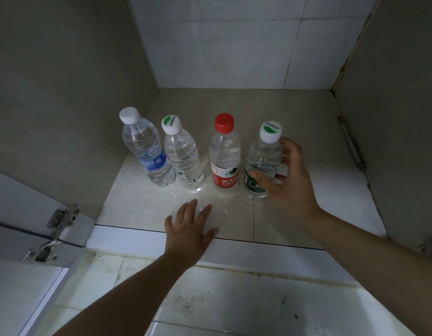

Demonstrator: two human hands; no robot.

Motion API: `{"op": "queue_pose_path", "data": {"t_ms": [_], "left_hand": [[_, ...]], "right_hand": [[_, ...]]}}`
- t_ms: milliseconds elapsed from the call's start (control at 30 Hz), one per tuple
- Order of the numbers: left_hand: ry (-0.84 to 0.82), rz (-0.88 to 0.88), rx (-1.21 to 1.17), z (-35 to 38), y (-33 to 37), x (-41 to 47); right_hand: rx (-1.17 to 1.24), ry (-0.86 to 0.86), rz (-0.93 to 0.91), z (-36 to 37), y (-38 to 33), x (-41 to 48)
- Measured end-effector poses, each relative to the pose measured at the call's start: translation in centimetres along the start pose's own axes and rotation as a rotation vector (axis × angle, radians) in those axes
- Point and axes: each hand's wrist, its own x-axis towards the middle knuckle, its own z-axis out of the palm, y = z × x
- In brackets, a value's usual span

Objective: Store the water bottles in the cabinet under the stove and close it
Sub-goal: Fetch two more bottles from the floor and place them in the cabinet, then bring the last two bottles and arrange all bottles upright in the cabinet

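- Head view, using the red-cap bottle (224,154) as my marker: it's standing upright on the cabinet floor (295,112), third in a row of four.
- Left of it is a clear bottle (183,161) with a green-and-white cap. One further left is the blue-label bottle (147,151), and those two look like they touch.
- Just right of the red-cap one is the green-label bottle (263,163), also upright on the floor.
- The right hand (290,175) is wrapped round that green-label bottle, with the thumb across the front of the label and the fingers curled behind. Grip looks pretty loose tbh.
- The left hand (190,229) is in front of the red-cap bottle, flat on the floor's front edge, fingers straight and spread, holding nothing.
- Far left of the row, the door (18,287) is swung open on its hinge (62,217).
- So I'd say the storing is basically done: four bottles are in. What's left is to let go and shut the door. Can't tell if more bottles are waiting out of shot.
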Motion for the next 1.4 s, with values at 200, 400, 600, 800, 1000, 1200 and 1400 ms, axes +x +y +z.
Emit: {"op": "queue_pose_path", "data": {"t_ms": [200, 400, 600, 800, 1000, 1200, 1400], "left_hand": [[-0.03, 0.004, -0.015, -1.1, 0.1, 0.0], [-0.158, 0.025, -0.074, -3.1, -0.5, -0.2], [-0.172, 0.056, -0.055, -9.0, -0.6, -2.7], [-0.173, 0.008, -0.043, -20.5, 0.9, -10.0], [-0.179, 0.011, -0.055, -36.4, 2.5, -20.8], [-0.182, 0.056, -0.13, -54.2, 5.6, -30.4], [-0.148, 0.205, -0.172, -69.0, 7.9, -36.5]], "right_hand": [[-0.019, -0.052, 0.031, -0.3, -0.2, -0.6], [-0.16, -0.112, 0.091, -1.2, -1.3, -2.9], [-0.464, -0.307, 0.257, -3.5, -4.4, -5.1], [-0.887, -0.61, 0.256, -6.6, -14.7, -8.0], [-1.024, -0.72, 0.254, -10.1, -31.8, -12.2], [-0.9, -0.7, 0.369, -15.3, -51.4, -14.6], [-0.803, -0.478, 0.418, -21.4, -68.0, -17.4]]}}
